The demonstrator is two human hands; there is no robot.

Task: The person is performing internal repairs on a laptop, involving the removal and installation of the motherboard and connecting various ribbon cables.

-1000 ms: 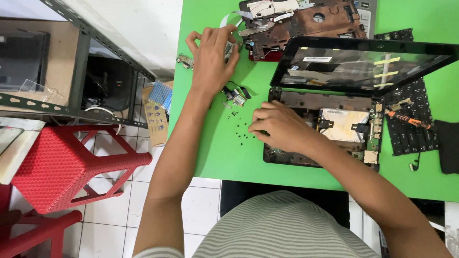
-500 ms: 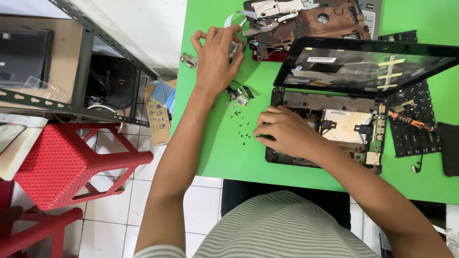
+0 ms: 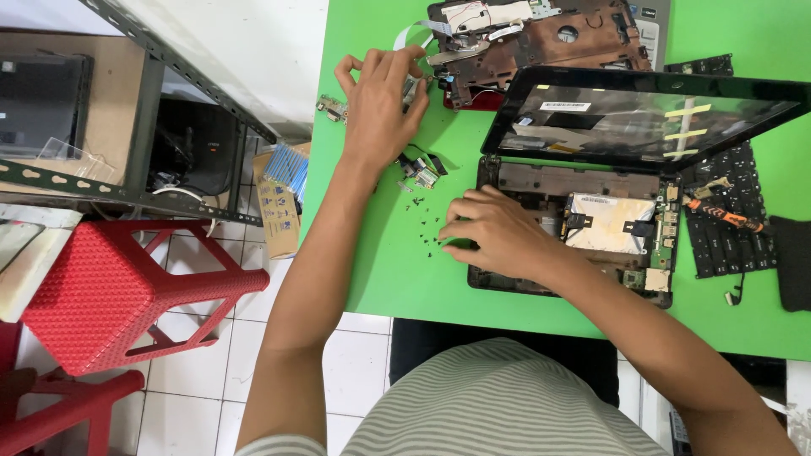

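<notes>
An opened, stripped laptop base [image 3: 625, 226] lies on the green table [image 3: 397, 270], its dark screen [image 3: 642, 118] tilted up behind it. My right hand [image 3: 494, 232] rests on the base's front left corner, fingers curled down over the edge. My left hand [image 3: 380, 105] reaches to the far side and pinches a small metal part [image 3: 412, 84] beside a brown, dismantled laptop shell [image 3: 541, 38]. Several tiny black screws [image 3: 424, 221] lie scattered between my hands, near a small metal hinge piece [image 3: 420, 169].
A detached black keyboard [image 3: 731, 219] with an orange-handled screwdriver [image 3: 726, 215] on it lies right of the laptop, a black cloth [image 3: 792, 262] beyond. A small circuit piece [image 3: 331, 107] sits at the table's left edge. On the floor stand red stools [image 3: 118, 287] and a metal shelf [image 3: 127, 127].
My left hand has moved a little farther up the table toward the brown shell. My right hand has stayed on the laptop's corner.
</notes>
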